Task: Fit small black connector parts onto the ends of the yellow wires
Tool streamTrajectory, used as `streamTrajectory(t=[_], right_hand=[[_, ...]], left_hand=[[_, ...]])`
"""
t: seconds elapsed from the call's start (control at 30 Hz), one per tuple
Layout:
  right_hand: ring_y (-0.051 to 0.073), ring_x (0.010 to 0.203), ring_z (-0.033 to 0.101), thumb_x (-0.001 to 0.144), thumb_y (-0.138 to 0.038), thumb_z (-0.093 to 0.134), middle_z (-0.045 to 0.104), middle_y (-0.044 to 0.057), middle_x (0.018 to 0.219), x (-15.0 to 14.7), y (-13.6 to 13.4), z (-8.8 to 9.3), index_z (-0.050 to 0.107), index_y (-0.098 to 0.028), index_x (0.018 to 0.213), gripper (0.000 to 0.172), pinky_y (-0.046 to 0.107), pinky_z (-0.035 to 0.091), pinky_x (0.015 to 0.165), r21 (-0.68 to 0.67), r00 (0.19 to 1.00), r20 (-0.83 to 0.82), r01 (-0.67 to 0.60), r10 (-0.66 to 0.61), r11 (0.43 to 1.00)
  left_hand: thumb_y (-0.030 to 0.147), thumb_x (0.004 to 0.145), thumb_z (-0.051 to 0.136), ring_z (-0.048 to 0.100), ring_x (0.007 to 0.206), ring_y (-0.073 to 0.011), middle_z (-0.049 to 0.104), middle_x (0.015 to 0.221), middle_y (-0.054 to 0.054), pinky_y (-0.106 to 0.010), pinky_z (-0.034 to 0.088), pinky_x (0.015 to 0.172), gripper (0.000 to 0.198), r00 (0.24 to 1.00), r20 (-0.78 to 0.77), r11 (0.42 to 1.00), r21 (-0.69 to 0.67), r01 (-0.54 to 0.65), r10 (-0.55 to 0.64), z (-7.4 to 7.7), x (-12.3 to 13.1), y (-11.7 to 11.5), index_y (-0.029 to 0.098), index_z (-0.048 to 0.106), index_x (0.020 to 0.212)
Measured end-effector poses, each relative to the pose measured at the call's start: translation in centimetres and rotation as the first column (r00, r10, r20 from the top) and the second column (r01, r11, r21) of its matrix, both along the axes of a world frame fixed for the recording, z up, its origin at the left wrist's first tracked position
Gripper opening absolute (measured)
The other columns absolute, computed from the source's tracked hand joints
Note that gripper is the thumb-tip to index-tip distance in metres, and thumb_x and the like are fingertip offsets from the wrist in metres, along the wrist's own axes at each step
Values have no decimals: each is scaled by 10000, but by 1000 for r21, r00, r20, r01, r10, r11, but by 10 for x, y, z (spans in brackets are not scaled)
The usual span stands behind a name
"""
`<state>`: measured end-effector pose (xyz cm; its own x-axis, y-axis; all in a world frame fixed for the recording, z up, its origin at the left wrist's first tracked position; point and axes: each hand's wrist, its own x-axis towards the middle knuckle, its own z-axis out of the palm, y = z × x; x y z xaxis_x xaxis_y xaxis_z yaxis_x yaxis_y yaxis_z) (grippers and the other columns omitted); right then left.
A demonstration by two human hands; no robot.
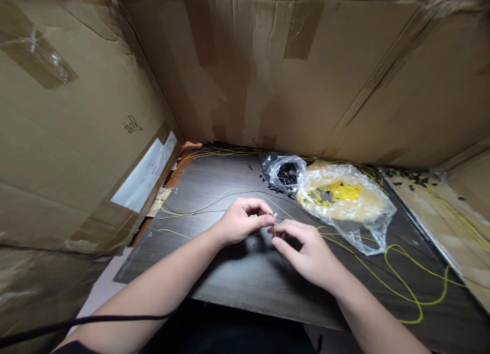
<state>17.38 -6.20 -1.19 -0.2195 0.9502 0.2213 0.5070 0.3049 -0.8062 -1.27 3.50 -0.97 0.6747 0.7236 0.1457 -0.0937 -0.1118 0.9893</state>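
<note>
Over the middle of the dark table, my left hand (pixel 245 220) is closed, thumb and fingertips pinching a small part (pixel 274 215) with a shiny, pale tip. Its exact kind is too small to make out. Close beside it, my right hand (pixel 306 249) has thumb and forefinger pinched around a thin wire (pixel 274 231) that runs up toward the small part. Whether the wire enters the part cannot be seen. Long yellow wires (pixel 356 262) and a thin dark one lie across the table on both sides of my hands.
Behind my hands sit a plastic bag of small black parts (pixel 288 176) and a larger bag of small yellow parts (pixel 342 191). Cardboard walls (pixel 237 88) enclose the table (pixel 225 272). On the right, a board (pixel 451 231) carries black pieces and wires. A black cord (pixel 95 319) crosses my left forearm.
</note>
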Motion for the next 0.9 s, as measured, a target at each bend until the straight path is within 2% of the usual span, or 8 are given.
streamTrajectory(t=[0.07,0.13,0.2,0.27,0.5,0.73,0.9], right_hand=[[190,888,655,941,-250,625,707,56,979,3,0,3,680,-215,1087,160,336,509,812,194,993,-13,120,-120,974],[203,913,656,933,-207,634,707,71,994,6,0,6,665,-215,1126,196,358,520,824,370,981,-25,190,-194,910],[206,898,656,921,-166,646,710,73,981,6,0,9,657,-218,1137,222,371,527,819,475,977,-10,193,-214,858],[205,891,657,909,-146,664,712,74,981,4,0,10,653,-216,1144,246,373,532,813,524,977,11,175,-212,833],[199,843,658,902,-133,671,715,67,930,-5,-2,9,678,-208,1067,181,353,534,759,498,975,-6,197,-224,844],[189,813,660,892,-102,670,719,58,896,-8,-3,9,696,-200,1029,171,337,528,745,491,974,-39,214,-224,845],[189,817,668,934,-134,620,716,59,896,-10,-2,8,704,-207,1000,130,335,533,755,418,964,-124,265,-235,869]], left_hand=[[482,779,791,624,722,-134,716,803,-78,-254,482,707,388,1000,-5,1000,12,-14,14,0,0,0,105,703,807],[478,768,800,644,745,-147,739,848,-100,-264,496,719,387,1000,-20,1000,-3,-14,14,0,0,-1,105,707,805],[461,755,812,637,712,-136,740,822,-91,-254,496,696,373,999,-41,1000,-18,-5,5,1,0,-1,105,705,788],[440,738,828,620,673,-120,724,759,-67,-234,484,665,357,998,-62,1000,-10,-6,5,2,1,-2,106,702,766],[409,750,816,637,648,-121,724,710,-57,-228,497,658,315,995,-102,1000,22,19,-17,3,1,-3,109,720,765],[370,738,822,561,536,-89,684,645,-35,-200,436,533,283,984,-164,998,-8,68,-68,5,0,-5,98,745,751],[386,761,800,591,554,-100,732,728,-75,-212,475,550,298,985,-154,997,-17,72,-73,6,0,-7,94,752,789]])
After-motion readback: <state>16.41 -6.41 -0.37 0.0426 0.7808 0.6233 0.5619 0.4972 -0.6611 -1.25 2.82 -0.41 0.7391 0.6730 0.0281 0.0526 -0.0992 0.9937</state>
